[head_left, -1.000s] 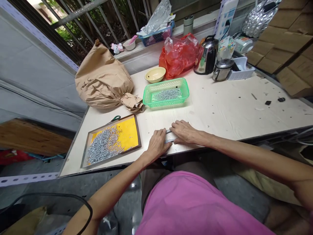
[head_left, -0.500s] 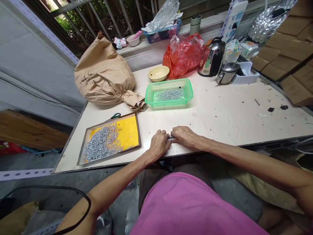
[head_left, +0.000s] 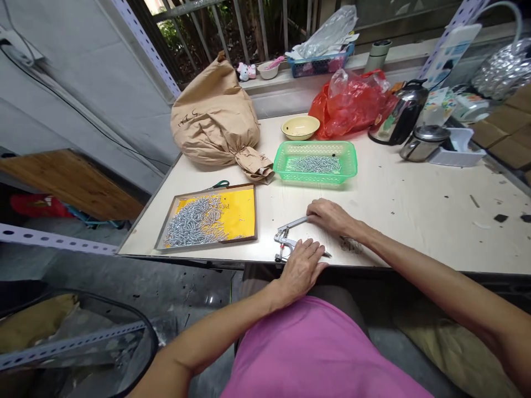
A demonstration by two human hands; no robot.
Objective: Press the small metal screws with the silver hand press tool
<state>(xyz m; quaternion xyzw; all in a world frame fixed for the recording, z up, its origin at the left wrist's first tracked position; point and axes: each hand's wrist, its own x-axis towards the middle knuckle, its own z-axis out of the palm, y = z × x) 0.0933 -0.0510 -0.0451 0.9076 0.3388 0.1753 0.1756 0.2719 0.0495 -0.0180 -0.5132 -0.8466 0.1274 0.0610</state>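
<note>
A metal plier-like hand tool (head_left: 286,236) with a spring lies near the front edge of the pale table (head_left: 406,204), its two handles spread apart. My left hand (head_left: 301,271) rests flat over the lower handle, fingers stretched out. My right hand (head_left: 332,215) covers the end of the upper handle with curled fingers. Left of the tool lies a flat tray (head_left: 207,221) with a yellow base and a heap of small metal pieces. A green plastic basket (head_left: 315,163) behind the hands holds more of the same pieces.
A tied brown paper sack (head_left: 215,119) sits at the back left, scissors (head_left: 218,185) beside the tray. A yellow bowl (head_left: 300,127), red plastic bag (head_left: 352,102), kettle (head_left: 400,113) and steel pot (head_left: 423,142) line the back. Small black scraps (head_left: 500,218) dot the right side.
The hands were together over the tool; now they are apart and the tool's handles lie open. The view has swung left.
</note>
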